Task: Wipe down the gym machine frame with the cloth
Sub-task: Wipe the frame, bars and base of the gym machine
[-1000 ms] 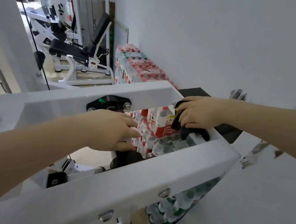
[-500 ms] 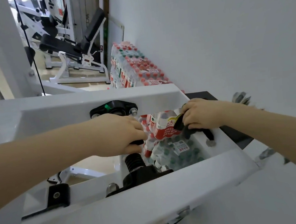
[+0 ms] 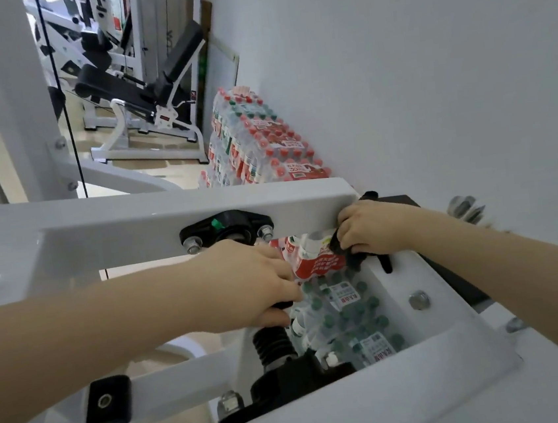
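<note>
The right hand grips a bunched black cloth, fingers curled around it, pressing it into the inner corner of the white machine frame where the far crossbar meets the right side plate. The left hand reaches into the frame's opening, fingers closed over a black handle above a ribbed black spring, though the grip is partly hidden. Shrink-wrapped packs of bottled water lie below, along the white wall.
</note>
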